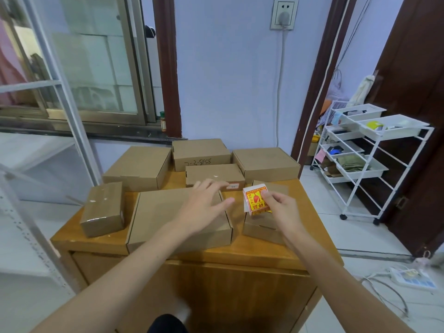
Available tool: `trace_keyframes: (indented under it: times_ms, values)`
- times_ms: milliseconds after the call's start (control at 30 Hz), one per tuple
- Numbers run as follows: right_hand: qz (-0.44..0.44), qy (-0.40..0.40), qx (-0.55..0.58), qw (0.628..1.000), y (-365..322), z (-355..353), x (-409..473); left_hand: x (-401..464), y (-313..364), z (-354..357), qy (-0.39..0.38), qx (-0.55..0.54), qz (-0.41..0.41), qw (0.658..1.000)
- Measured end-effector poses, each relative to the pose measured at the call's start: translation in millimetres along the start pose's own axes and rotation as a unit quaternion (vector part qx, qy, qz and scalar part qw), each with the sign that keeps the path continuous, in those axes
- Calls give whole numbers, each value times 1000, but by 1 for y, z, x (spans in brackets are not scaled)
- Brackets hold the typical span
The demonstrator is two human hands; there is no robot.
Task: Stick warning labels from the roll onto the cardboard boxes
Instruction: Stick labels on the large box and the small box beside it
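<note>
Small yellow and red warning label on white backing paper [256,200], held up in the air above the right side of the wooden cabinet top [242,248]. Pinched at its right edge by the right hand [280,207], thumb and fingers closed on the paper, picture side facing up toward the camera. Long side of the label running up and down, tipped a little to the left. No round roll to be seen, only this one piece.

Just to the left of the label, the left hand [204,200], flat and wide open, fingers spread, holding nothing. Hovering over or resting on the far right corner of the big flat brown cardboard box [168,217] at the front; hard to tell if touching. Fingertips pointing right, toward the label, with a small gap between.

So the big box lies left and a bit nearer than the label. Probably a short trip to the left and down to press it on that bare lid. Left hand nearer to the box, good for holding it steady or for peeling the backing.

Under the right hand, a smaller flat brown box [262,227], partly hidden. Further back, four more brown boxes, one with black writing on its front [200,155]. At the far left, a small brown box wrapped in shiny tape [103,209]. No label showing on any lid yet.
</note>
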State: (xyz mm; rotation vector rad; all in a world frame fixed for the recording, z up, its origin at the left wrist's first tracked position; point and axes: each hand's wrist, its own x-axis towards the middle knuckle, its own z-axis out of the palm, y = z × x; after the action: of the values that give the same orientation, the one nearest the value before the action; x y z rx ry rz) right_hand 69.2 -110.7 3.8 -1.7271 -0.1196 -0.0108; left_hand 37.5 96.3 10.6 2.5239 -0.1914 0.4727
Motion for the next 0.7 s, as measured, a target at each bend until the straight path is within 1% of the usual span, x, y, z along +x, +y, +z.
trace_keyframes:
  times_ms: [67,167,267,433,633,700]
  values:
    - [-8,-13,2,1000,-1,3,-4,5,17,5,13,-41,28,999]
    - [-21,-33,-1,999,-1,1,-8,13,31,15,13,-54,56,997]
    - [-27,-47,-3,999,-4,-4,-12,18,37,23,12,-59,46,997]
    - [-13,-58,-18,998,-8,-13,-14,18,41,27,10,-55,36,998]
    - [-11,-104,-43,994,-9,-22,-14,19,46,28,18,-39,33,999]
    - [-8,-108,-49,993,-9,-24,-14,19,49,28,20,-39,34,998]
